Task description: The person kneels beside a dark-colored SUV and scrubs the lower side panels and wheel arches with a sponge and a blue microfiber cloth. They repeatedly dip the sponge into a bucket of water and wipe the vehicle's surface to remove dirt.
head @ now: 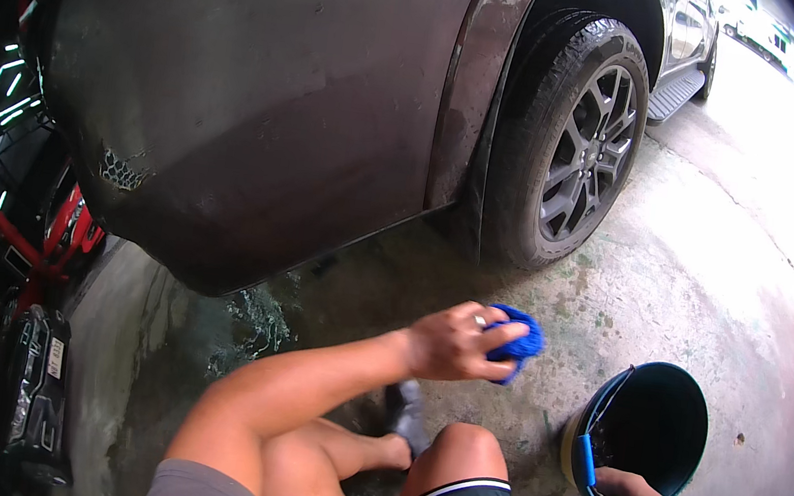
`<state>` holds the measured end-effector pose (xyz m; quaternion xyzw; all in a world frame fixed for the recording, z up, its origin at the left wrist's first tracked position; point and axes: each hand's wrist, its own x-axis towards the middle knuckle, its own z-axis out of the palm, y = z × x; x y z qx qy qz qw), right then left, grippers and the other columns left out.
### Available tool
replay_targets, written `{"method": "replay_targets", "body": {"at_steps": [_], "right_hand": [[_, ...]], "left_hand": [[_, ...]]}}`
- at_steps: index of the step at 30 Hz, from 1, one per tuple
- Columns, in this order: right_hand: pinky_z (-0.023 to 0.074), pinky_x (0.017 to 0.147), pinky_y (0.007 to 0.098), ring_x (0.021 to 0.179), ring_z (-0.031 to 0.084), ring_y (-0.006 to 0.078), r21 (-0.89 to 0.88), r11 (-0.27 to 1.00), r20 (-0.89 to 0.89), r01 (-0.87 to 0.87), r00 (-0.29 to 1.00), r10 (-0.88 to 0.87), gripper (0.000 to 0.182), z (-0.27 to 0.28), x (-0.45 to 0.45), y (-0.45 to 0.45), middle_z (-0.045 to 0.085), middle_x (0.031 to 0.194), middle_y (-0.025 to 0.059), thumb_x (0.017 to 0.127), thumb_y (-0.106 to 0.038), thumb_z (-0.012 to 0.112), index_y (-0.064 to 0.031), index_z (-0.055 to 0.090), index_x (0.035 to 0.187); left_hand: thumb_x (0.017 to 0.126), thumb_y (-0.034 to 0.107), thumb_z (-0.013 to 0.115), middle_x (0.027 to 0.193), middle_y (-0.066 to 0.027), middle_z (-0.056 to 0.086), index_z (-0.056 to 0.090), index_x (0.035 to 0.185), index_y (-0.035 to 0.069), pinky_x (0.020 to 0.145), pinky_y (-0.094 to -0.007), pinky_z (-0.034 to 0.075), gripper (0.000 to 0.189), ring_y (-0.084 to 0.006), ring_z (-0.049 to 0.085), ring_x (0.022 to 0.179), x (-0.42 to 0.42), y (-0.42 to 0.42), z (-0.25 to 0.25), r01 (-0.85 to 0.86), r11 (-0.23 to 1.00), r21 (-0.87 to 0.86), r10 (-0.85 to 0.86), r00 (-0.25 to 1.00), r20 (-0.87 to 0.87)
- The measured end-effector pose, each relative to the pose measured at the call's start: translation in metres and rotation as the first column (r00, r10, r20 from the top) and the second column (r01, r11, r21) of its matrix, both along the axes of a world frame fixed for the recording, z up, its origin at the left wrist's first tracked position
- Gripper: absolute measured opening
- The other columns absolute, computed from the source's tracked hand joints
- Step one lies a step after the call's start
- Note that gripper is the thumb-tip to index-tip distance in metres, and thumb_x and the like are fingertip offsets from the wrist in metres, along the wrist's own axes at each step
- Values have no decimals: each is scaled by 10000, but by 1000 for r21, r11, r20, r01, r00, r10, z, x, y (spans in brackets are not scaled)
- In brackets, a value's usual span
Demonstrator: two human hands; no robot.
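Observation:
My left hand (pixel 463 342), wearing a ring, is closed around a bunched blue microfiber cloth (pixel 525 344). It is held above the concrete floor, below the front of the tyre and away from the bodywork. My right arm reaches to a dark bucket (pixel 672 430) with a wire bail and a blue handle grip (pixel 587 459). My right hand (pixel 607 482) dips inside the rim, its fingers hidden. Before me is the wet dark bumper corner (pixel 293 124) of a vehicle, with a honeycomb mesh patch (pixel 122 170) low on its left.
A tyre on a dark alloy wheel (pixel 591 153) stands beyond the bumper, with a side step (pixel 676 96) behind. Sudsy water (pixel 257 324) wets the concrete floor (pixel 748 291). At left are a detached black vehicle part (pixel 30 389) and red metal equipment (pixel 43 253). My shoe (pixel 408 413) is below.

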<state>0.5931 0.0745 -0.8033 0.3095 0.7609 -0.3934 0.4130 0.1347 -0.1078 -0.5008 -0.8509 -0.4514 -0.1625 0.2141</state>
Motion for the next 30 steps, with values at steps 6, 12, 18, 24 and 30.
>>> {"method": "replay_targets", "body": {"at_steps": [6, 12, 18, 24, 30], "right_hand": [[623, 783, 444, 929, 782, 344, 310, 926, -69, -216, 966, 249, 294, 37, -25, 41, 789, 1007, 208, 931, -227, 613, -58, 804, 1078], [632, 755, 450, 883, 785, 353, 659, 723, -134, 208, 978, -160, 235, 19, -9, 80, 785, 957, 215, 896, -189, 666, -67, 811, 1036], [626, 827, 469, 985, 758, 407, 749, 356, -485, 559, 828, -281, 203, 44, 26, 69, 768, 979, 235, 742, 17, 756, -46, 787, 933], [621, 876, 481, 1018, 752, 411, 711, 526, -283, 468, 874, -395, 196, 62, 13, 72, 765, 1039, 247, 764, 27, 732, -30, 803, 938], [621, 889, 489, 1037, 758, 383, 711, 497, -299, 498, 853, -427, 191, 44, 11, 74, 766, 1072, 242, 859, 5, 649, -39, 806, 959]], "left_hand": [[912, 222, 695, 1320, -199, 595, 626, 1274, 266, 871, -446, 621, 371, -330, 707, 1054, 130, 96, -41, 340, 939, 50, -334, 872, 357], [729, 172, 783, 1172, -184, 680, 774, 963, 138, 843, -432, 572, 236, -370, 692, 1088, 257, 152, -101, 315, 759, -570, -217, 947, 235], [817, 234, 855, 1362, -107, 726, 788, 1259, 140, 999, -458, 597, 457, -296, 705, 1240, 353, 222, -230, -372, 129, -919, -327, 859, -393], [787, 239, 888, 1333, -76, 750, 804, 1227, 130, 1002, -443, 603, 462, -265, 717, 1232, 353, 236, -314, -571, -77, -817, -229, 808, -543], [764, 228, 906, 1305, -76, 763, 817, 1196, 124, 993, -436, 608, 454, -257, 727, 1212, 316, 233, -313, -581, -53, -812, -38, 814, -580]]}}
